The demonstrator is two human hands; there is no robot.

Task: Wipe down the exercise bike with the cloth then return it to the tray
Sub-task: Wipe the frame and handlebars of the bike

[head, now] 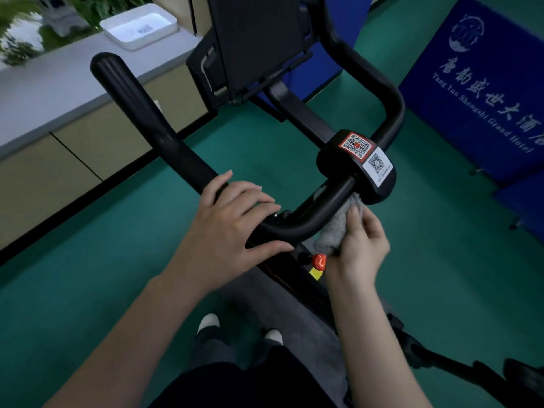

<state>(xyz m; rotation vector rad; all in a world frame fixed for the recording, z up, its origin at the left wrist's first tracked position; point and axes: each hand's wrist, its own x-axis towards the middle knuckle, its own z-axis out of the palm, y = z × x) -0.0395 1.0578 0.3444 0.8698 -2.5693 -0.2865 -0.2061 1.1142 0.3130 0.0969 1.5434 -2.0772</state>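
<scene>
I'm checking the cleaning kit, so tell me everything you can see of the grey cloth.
The cloth is grey and fuzzy, like terry, bunched into a wad. The right hand grips it and presses it against the near side of the black handlebar, next to the centre hub with the QR stickers. A bit of it shows beyond the bar, so it seems to wrap round. Its lower end hangs just above the red knob.

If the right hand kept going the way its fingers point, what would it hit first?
Likely the handlebar, just behind the cloth the right hand holds; depth is hard to judge.
</scene>
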